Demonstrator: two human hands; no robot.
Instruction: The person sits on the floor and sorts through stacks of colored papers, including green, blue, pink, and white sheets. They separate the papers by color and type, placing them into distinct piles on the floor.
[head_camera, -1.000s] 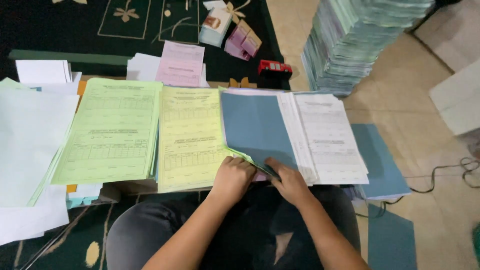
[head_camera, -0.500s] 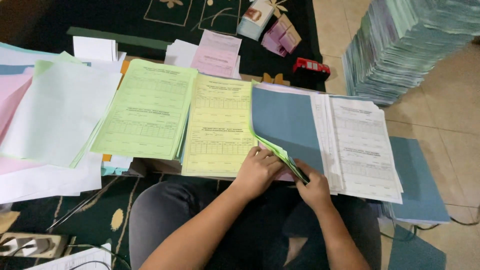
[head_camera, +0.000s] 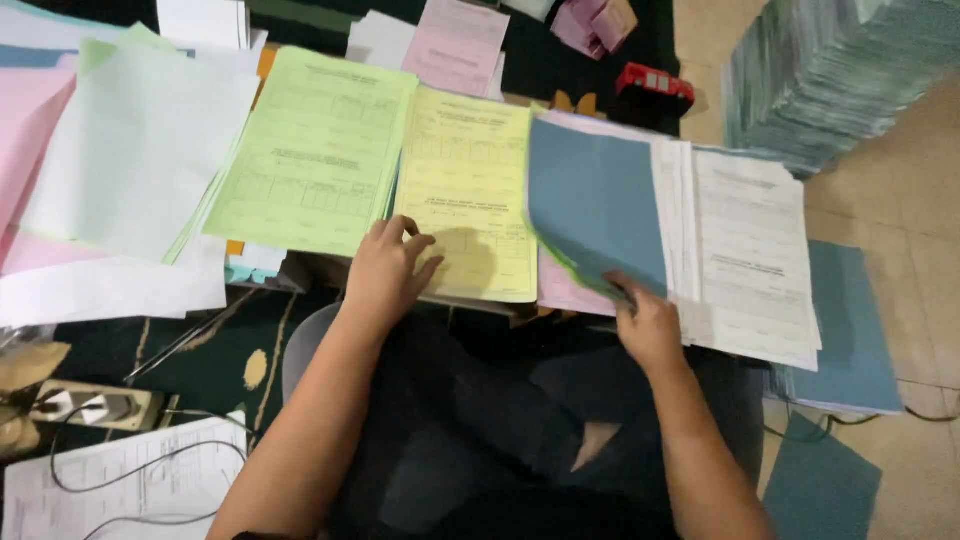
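With the right hand (head_camera: 648, 325) pinching the lifted blue sheet (head_camera: 597, 205) and the left hand (head_camera: 385, 270) spread loosely on the yellow form (head_camera: 468, 190), the sheet risked creasing or dragging neighbouring pages askew.

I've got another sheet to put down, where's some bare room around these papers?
Bare tiled floor lies between the tall paper stack and the blue folders. Dark carpet shows below the green form, beside the left hand. Everything from the pink sheets across to the right hand is covered.
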